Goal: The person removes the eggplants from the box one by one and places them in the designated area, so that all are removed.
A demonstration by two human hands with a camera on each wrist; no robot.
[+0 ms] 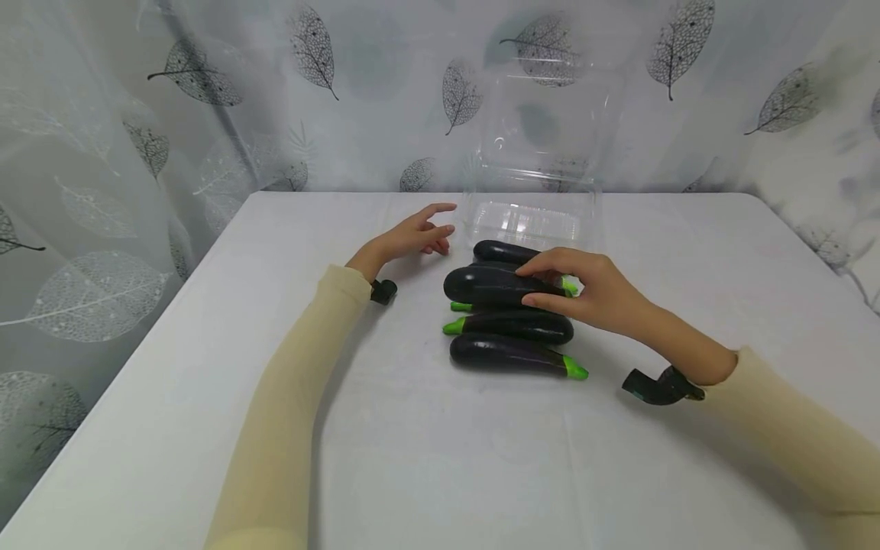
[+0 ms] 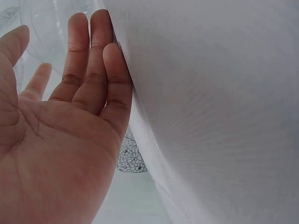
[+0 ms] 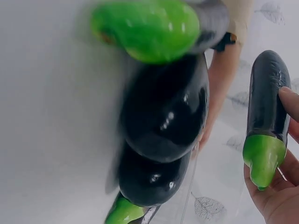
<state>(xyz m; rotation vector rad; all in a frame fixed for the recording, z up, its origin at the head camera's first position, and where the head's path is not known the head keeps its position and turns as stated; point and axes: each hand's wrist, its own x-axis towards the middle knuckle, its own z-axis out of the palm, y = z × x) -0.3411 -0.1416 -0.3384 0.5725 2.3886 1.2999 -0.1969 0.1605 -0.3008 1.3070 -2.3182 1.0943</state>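
My right hand (image 1: 587, 286) grips a dark purple eggplant (image 1: 484, 285) with a green cap, thumb on the near side and fingers on the far side. In the right wrist view, this eggplant (image 3: 266, 100) is lifted away from the others. Beneath it, several more eggplants lie side by side on the white table, among them the nearest one (image 1: 505, 354) and one with its cap to the left (image 1: 522, 325). My left hand (image 1: 415, 235) is beside the clear plastic box (image 1: 529, 221), fingers loosely extended and palm empty; its little-finger side is at the tabletop in the left wrist view.
The plastic box stands at the table's (image 1: 426, 458) back edge, its clear lid (image 1: 543, 126) raised against a leaf-patterned curtain (image 1: 385, 84). Another eggplant (image 1: 505, 250) lies just in front of the box. Black wrist cameras are strapped at both cuffs.
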